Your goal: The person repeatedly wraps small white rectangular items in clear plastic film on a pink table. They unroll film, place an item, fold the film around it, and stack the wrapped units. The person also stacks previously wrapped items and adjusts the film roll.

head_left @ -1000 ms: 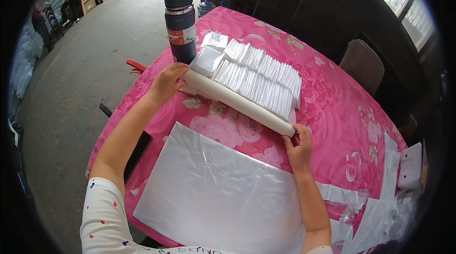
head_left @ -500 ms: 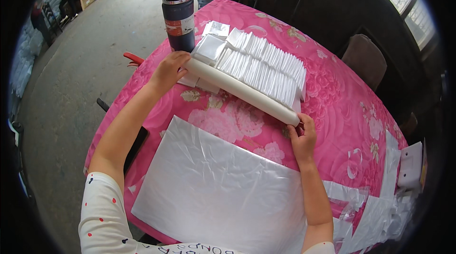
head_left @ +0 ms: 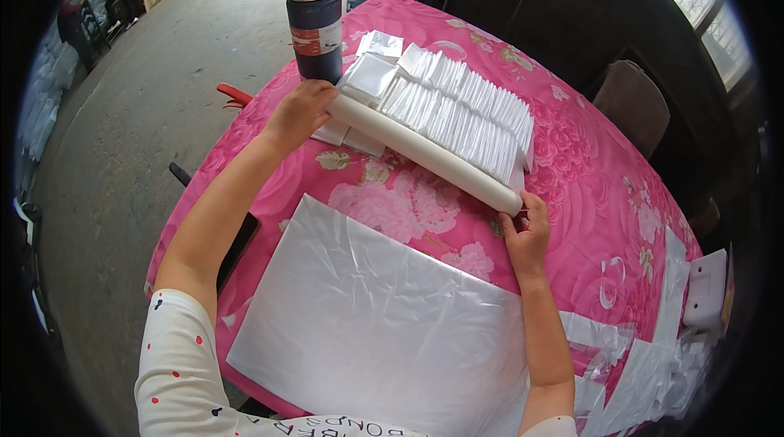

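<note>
A long cream-white tube (head_left: 420, 149) lies slantwise across the table, pressed along the near side of rows of folded white plastic packets (head_left: 457, 114). My left hand (head_left: 304, 114) grips its far-left end, close to the dark vacuum flask (head_left: 315, 33). Around the near-right end are the fingers and thumb of my right hand (head_left: 529, 233). A large sheet of white plastic film (head_left: 384, 318) is spread flat between my forearms, nearer to me than the tube. Flat packets (head_left: 359, 141) stick out from under the tube at its left end.
Pink flowered cloth covers the table (head_left: 563, 135). A dark phone (head_left: 238, 251) lies by my left forearm, and red-handled pliers or scissors (head_left: 234, 95) poke over the left edge. Plastic scraps (head_left: 633, 380) and a white box (head_left: 706, 288) sit at the right. Two people stand far left.
The view has shifted slightly. The tube stays against the packets, with both my hands still at its ends.
</note>
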Tool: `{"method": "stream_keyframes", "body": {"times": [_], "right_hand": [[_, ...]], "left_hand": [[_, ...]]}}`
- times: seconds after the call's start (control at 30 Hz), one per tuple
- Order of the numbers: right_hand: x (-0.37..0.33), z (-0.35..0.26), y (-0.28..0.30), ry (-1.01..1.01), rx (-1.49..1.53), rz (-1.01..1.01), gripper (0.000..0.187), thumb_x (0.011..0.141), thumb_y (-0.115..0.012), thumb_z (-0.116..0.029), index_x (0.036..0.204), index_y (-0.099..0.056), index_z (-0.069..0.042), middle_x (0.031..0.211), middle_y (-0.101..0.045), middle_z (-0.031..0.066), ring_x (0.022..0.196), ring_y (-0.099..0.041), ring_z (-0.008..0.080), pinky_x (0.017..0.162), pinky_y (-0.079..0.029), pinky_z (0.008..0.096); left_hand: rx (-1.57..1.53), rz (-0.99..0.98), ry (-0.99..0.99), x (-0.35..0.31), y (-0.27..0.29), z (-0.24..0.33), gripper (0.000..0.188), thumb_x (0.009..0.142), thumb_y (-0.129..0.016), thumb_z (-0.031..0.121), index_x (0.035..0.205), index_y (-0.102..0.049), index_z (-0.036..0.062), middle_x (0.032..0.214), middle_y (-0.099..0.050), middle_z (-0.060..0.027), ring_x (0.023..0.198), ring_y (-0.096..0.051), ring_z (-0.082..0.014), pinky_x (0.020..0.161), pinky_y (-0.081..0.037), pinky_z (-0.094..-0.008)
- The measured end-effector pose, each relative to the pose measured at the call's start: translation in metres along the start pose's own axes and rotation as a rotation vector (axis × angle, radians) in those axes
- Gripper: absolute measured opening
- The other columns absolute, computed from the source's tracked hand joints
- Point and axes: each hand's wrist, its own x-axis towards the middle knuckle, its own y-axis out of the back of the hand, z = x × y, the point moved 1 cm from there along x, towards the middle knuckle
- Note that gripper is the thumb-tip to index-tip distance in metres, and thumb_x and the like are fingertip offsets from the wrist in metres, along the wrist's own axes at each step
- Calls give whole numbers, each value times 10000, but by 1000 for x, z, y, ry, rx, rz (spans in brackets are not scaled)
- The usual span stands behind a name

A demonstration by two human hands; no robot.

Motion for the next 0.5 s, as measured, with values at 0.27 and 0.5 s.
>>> {"method": "stream_keyframes", "body": {"times": [0.27,0.5], "right_hand": [[-17,-24,13,53,52,-92,465,657,-735,-13,1093,-576,-12,1021,-535,125,930,-535,273,822,-444,342],[-36,-48,18,80,75,-185,461,651,-744,-10,1082,-580,-2,1025,-533,117,923,-545,262,805,-456,334]], "left_hand": [[187,-16,-107,-16,30,10,447,621,-716,33,1037,-550,38,1012,-527,-87,1021,-525,-262,862,-456,-351],[133,-83,-70,-80,63,18,470,611,-725,31,1043,-538,36,1083,-563,-110,1016,-553,-274,852,-476,-364]]}}
